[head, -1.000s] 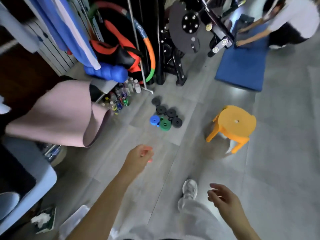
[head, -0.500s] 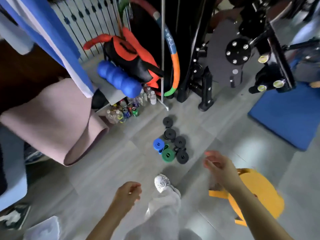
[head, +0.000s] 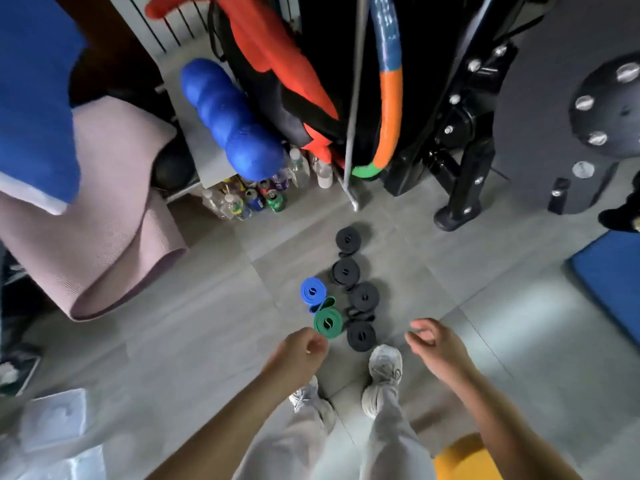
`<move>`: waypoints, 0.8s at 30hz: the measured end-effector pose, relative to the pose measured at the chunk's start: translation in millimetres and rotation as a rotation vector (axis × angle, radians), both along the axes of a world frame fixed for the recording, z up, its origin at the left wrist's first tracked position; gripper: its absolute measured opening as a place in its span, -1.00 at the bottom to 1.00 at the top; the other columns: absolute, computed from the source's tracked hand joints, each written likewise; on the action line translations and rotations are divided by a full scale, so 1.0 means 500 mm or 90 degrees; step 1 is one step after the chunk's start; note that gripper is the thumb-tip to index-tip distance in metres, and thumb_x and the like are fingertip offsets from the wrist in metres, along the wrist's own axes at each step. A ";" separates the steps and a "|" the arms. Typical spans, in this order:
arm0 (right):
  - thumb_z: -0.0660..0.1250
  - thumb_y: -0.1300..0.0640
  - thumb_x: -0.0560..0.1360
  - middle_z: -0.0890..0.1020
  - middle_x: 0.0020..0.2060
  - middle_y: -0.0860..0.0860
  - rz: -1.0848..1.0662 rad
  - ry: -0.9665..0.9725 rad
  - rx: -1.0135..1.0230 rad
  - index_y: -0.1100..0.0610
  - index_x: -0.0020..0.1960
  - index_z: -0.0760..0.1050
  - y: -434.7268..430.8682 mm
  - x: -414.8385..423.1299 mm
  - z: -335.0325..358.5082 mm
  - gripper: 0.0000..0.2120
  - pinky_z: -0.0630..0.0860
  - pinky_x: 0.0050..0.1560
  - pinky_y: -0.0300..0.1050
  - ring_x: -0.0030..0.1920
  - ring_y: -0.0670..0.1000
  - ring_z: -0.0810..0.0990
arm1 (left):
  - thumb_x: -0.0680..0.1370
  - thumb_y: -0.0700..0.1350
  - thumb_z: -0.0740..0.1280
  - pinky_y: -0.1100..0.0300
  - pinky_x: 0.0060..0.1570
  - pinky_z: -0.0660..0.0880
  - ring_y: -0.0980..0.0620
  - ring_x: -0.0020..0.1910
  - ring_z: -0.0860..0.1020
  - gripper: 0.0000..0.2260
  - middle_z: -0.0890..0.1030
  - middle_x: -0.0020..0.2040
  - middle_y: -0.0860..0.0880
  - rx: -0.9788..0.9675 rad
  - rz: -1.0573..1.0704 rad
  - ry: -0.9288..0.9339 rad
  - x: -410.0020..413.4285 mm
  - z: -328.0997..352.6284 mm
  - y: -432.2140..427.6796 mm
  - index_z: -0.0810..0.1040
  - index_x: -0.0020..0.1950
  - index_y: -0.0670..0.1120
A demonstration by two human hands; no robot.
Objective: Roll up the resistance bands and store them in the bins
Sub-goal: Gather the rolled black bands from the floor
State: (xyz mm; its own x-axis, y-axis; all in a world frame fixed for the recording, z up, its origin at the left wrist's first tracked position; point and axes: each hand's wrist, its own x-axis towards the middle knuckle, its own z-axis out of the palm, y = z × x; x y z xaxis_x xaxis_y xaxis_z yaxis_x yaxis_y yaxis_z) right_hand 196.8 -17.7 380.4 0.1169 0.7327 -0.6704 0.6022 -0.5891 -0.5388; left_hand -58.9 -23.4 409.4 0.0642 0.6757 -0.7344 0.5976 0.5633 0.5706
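Blue roll [head: 313, 290] is lying on the floor [head: 207, 341] by your shoes [head: 384, 365], touching green roll [head: 328, 323], with four black rolls [head: 363, 297] alongside (all coiled). You're holding your left hand [head: 301, 351] clenched and empty, and your right hand [head: 436, 344] loosely curled, grasping nothing.

You have a rolled pink mat [head: 104, 258] at the floor's [head: 207, 341] left side, a blue foam roller [head: 232, 123] beyond it, bottles and cans [head: 256, 197] standing near that roller, and a blue mat [head: 609, 278] at the right edge.
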 end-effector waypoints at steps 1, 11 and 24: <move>0.37 0.12 0.50 0.67 0.01 0.10 0.034 -0.012 -0.020 0.19 0.17 0.52 0.014 0.011 -0.046 -0.72 0.39 -0.14 -0.30 -0.09 -0.01 0.63 | 0.54 -0.08 0.25 0.08 -0.02 0.52 -0.03 -0.09 0.59 -0.89 0.63 -0.08 -0.04 -0.015 0.004 0.007 0.018 -0.041 0.006 0.55 -0.02 -0.03; 0.34 -0.02 0.50 0.61 0.10 0.05 0.377 -0.157 -0.136 0.10 0.27 0.46 0.124 0.097 -0.582 -0.62 0.42 -0.02 -0.25 0.08 0.03 0.58 | 0.56 -0.11 0.22 0.19 -0.30 0.37 -0.03 -0.24 0.53 -0.80 0.53 -0.26 -0.07 -0.126 0.045 -0.021 0.129 -0.627 0.014 0.41 -0.27 0.05; 0.24 -0.09 0.51 0.42 0.29 -0.04 0.685 -0.142 0.063 -0.02 0.34 0.36 0.089 0.036 -1.081 -0.57 0.32 0.27 -0.16 0.31 -0.01 0.37 | 0.53 -0.14 0.30 0.03 -0.15 0.42 -0.23 0.00 0.56 -0.75 0.52 -0.13 -0.14 -0.080 0.249 0.112 0.211 -1.190 -0.090 0.22 -0.03 -0.17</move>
